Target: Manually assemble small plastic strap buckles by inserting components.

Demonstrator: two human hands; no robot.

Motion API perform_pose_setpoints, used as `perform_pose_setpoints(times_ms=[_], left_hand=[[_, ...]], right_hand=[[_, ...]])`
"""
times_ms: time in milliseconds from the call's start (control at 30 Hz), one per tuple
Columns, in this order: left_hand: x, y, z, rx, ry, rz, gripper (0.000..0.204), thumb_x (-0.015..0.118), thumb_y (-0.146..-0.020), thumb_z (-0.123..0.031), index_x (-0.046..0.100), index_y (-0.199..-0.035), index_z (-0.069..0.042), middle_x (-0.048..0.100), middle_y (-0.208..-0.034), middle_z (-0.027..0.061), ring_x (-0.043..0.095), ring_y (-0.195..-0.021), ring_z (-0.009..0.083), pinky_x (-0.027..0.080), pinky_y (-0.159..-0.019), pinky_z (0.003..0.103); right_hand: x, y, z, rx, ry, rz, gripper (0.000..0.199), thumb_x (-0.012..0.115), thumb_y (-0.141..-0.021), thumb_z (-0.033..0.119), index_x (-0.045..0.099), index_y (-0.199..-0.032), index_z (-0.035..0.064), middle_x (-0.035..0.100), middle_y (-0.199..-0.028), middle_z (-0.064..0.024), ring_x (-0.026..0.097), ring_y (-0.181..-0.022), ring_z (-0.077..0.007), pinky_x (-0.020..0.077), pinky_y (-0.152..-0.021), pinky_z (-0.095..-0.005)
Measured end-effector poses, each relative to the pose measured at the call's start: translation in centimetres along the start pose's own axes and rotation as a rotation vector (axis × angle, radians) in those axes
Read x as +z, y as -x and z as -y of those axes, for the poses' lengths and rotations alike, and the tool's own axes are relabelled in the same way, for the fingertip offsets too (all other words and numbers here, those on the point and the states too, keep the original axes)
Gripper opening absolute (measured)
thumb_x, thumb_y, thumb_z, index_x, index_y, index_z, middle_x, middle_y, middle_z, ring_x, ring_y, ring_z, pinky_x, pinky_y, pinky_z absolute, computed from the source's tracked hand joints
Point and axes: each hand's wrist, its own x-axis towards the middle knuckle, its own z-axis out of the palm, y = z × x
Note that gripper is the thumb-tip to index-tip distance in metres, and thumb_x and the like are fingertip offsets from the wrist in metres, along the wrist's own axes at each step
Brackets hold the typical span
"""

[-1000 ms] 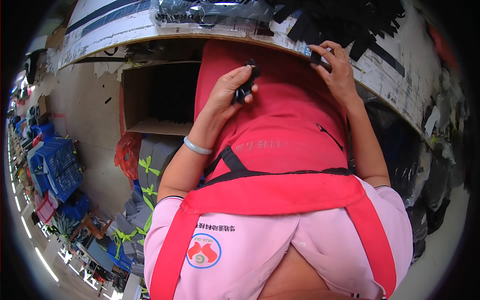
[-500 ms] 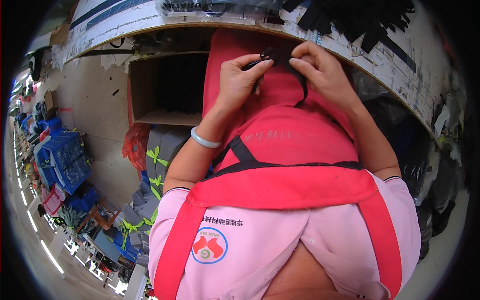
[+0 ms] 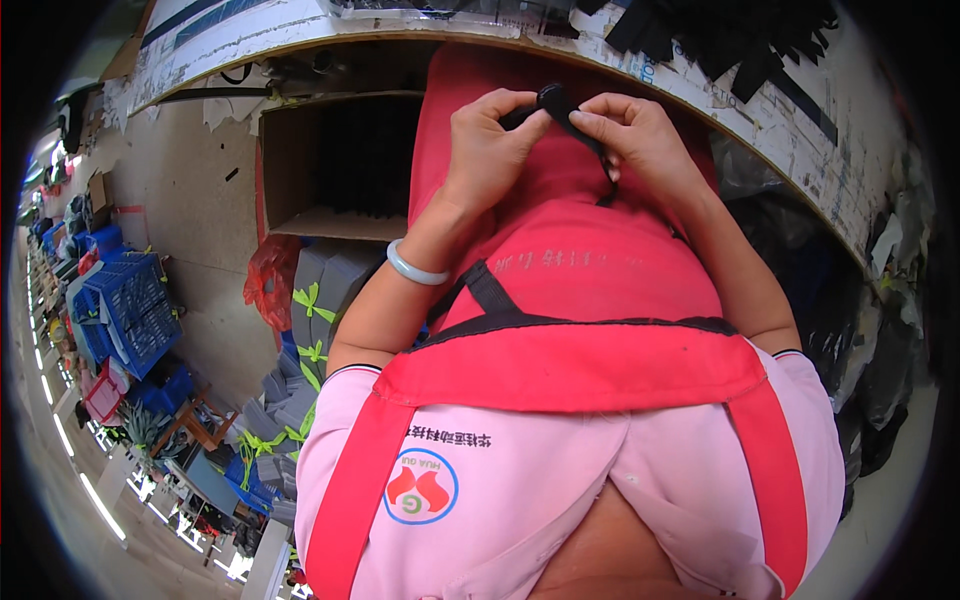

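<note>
A narrow black strap (image 3: 556,101) stretches between my hands above the lap of the red apron (image 3: 560,210). At its top, near my left fingertips, it bends over in a small dark loop or buckle; which of these I cannot tell. My left hand (image 3: 490,142) pinches it between thumb and fingers. My right hand (image 3: 640,140) grips the strap a little farther down, thumb against forefinger. Its loose tail hangs below the right fingers onto the apron. A pale bangle circles my left wrist.
Just beyond my hands runs the table edge (image 3: 740,130), with a heap of black straps (image 3: 730,40) at the far right. An open cardboard box (image 3: 335,220) holding dark things stands left of my lap. Beside it are a red plastic bag (image 3: 272,285) and grey bundles tied with green strips (image 3: 335,290).
My hands have drawn slightly closer to each other around the strap. Its folded top now stands up more clearly between them, and the right fingers have shifted along the strap.
</note>
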Motion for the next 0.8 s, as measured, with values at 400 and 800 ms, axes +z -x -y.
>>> perform_pose_setpoints(times_ms=[400,800], left_hand=[[-0.2,-0.1,0.1,0.229,-0.177,-0.018,0.014,0.071,-0.082,-0.005,0.069,-0.094,0.001,0.058,-0.072,-0.0009,0.051,-0.065,0.0047,0.041,-0.056,0.021],[0.5,0.3,0.6,0.352,-0.353,-0.053,0.016,0.073,-0.077,-0.008,0.068,-0.091,-0.001,0.061,-0.075,0.0114,0.061,-0.064,0.0245,0.048,-0.057,0.031]], right_hand=[[0.1,0.0,-0.5,0.066,-0.334,0.028,0.019,0.065,-0.091,0.023,0.063,-0.091,0.0037,0.049,-0.058,0.0042,0.042,-0.044,-0.0024,0.0343,-0.04,-0.0184],[0.2,-0.9,-1.6,0.058,-0.399,0.013,0.021,0.065,-0.092,0.024,0.063,-0.102,0.0058,0.056,-0.068,0.0028,0.044,-0.047,-0.0007,0.0327,-0.041,-0.0153]])
